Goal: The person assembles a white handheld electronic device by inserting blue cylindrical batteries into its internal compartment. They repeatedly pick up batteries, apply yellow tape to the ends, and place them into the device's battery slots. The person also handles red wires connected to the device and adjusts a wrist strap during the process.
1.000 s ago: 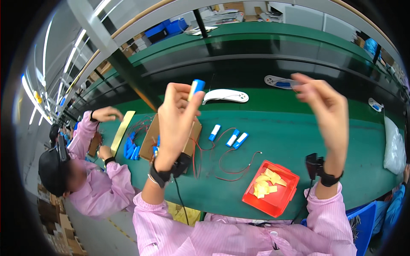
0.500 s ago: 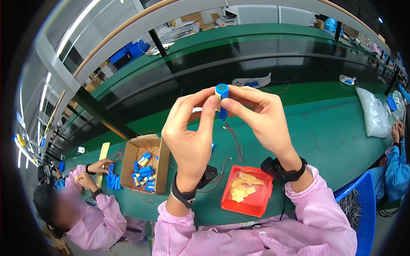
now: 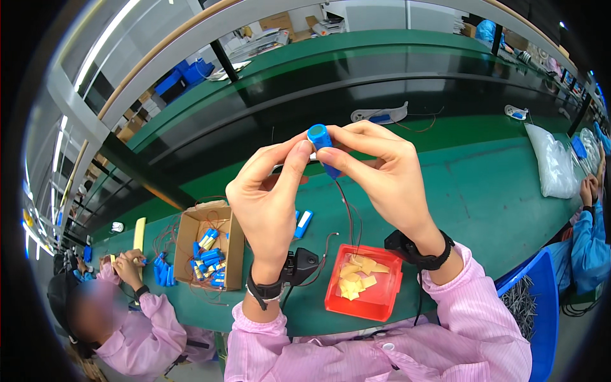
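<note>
In the head view, holding with the left hand (image 3: 264, 197) and the right hand (image 3: 393, 173) together one blue battery (image 3: 320, 140), in a narrow pinch between thumbs and fingers of both sides. Raised above the green table (image 3: 464, 191), slightly tilted, with the round end up. Hanging from its lower end toward the red tray (image 3: 385, 293): dark red wire (image 3: 349, 210); whether touching the tray, cannot tell. Below the grip, inside this tray, a loose heap of yellow pieces (image 3: 350, 288). To the left of the grip and lower, a cardboard box (image 3: 233, 258) with many blue batteries (image 3: 209, 256) inside. Below the grip, near the left hand, a blue-and-white battery (image 3: 303, 224). Beyond the grip, a little to the right, a white shell (image 3: 396, 114) with a blue part. Far to the right, a pale plastic bag (image 3: 552, 165). Far to the left, hands of a co-worker (image 3: 128, 268), close together.
</note>
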`<action>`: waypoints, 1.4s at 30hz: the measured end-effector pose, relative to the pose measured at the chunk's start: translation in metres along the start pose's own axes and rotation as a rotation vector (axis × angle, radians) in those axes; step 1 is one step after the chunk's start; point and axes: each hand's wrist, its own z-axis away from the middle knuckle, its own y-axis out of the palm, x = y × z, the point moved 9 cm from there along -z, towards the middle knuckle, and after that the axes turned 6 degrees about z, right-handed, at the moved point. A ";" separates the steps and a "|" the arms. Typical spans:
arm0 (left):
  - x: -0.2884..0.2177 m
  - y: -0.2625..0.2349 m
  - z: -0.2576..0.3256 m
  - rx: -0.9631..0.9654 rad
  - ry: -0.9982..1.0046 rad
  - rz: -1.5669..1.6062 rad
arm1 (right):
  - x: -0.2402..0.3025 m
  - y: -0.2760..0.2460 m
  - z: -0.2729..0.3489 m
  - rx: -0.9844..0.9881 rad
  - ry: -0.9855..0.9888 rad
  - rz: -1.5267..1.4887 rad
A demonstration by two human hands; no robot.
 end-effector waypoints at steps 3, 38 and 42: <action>0.002 -0.002 0.001 -0.018 -0.012 -0.013 | 0.001 0.002 0.000 -0.004 -0.004 0.015; 0.084 0.074 0.107 1.323 -0.555 -0.340 | -0.032 -0.159 -0.031 -0.358 0.091 -0.273; 0.165 0.092 0.006 1.129 -0.565 -0.418 | -0.025 -0.168 -0.028 -0.330 0.056 -0.300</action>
